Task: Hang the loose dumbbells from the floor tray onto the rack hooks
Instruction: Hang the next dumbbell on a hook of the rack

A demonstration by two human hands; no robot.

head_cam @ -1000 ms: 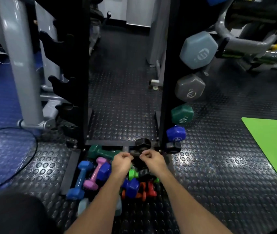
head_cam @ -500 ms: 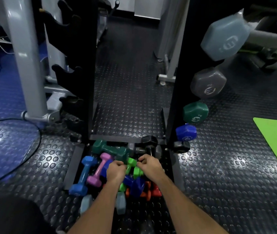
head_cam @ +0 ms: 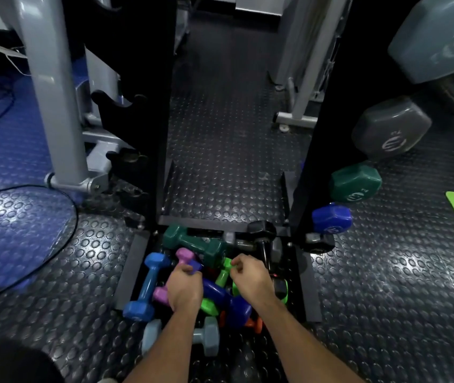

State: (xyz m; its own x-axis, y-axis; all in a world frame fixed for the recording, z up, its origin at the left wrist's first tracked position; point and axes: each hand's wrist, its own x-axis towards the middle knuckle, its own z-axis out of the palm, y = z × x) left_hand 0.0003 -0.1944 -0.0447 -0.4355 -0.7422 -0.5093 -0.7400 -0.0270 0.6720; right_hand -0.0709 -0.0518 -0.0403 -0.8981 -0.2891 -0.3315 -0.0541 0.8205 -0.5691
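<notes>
Purple vinyl shows under the left hand (head_cam: 185,291), whose fingers are curled over the handle of the purple dumbbell (head_cam: 185,257) lying in the floor tray (head_cam: 131,268); the grip looks closed round it, though the fingertips are hidden beneath the hand. The right hand (head_cam: 250,280) has its thumb and fingers pinched together at the upper end of a bright green dumbbell (head_cam: 224,272), which lies tilted in the pile just beside the purple one. Around them the tray holds a blue dumbbell (head_cam: 148,286) at the left edge, a dark green dumbbell (head_cam: 192,241) across the back, a dark blue dumbbell (head_cam: 226,299) between the two wrists, a pale grey-blue dumbbell (head_cam: 206,338) at the near end, and black dumbbells (head_cam: 261,233) at the back right. On the rack (head_cam: 320,134), the right-hand hooks carry a large pale blue dumbbell (head_cam: 438,40), a grey dumbbell (head_cam: 389,128), a green one (head_cam: 355,183), a blue one (head_cam: 331,218) and a black one (head_cam: 318,241), stepping down in order. Compared with half a second ago, both hands have come nearer in the tray, the left from the dark green weight onto the purple one, the right from the black weights to the bright green one, and the camera has dropped closer to the pile.
</notes>
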